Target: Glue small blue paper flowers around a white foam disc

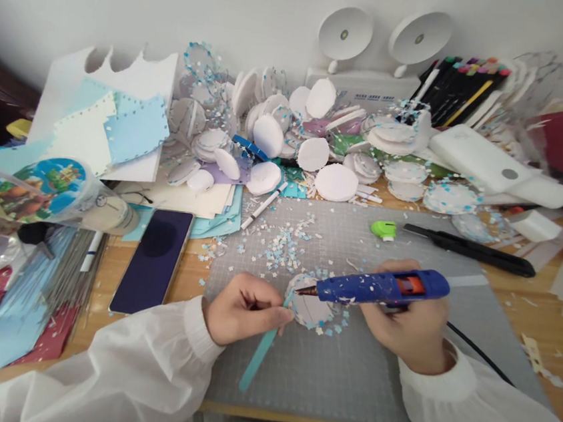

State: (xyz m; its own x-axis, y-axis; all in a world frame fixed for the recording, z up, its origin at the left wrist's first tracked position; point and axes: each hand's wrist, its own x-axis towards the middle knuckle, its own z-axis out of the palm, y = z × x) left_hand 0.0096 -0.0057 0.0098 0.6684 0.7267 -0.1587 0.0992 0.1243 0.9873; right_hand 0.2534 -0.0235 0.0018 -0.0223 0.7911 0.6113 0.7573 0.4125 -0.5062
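My left hand [247, 309] pinches a narrow teal paper strip [258, 360], whose lower end slants down over the grey cutting mat [338, 385]. A blue hot glue gun [369, 287] is in my right hand [407, 325], its nozzle pointing left at the strip's upper end, close to my left fingertips. Whether the nozzle touches the strip I cannot tell. Beneath the nozzle lies a white paper disc [309, 308] edged with small blue and white flower pieces. Loose flower confetti [285, 242] is scattered on the mat behind it.
A phone [153, 261], a lidded cup [105, 209] and wire stems [72, 276] lie left. White discs [313, 155] crowd the back below a two-headed lamp [345, 35]. Back right are a green item [384, 230], a black cutter [473, 250] and markers [462, 96]. A cable [480, 353] trails right.
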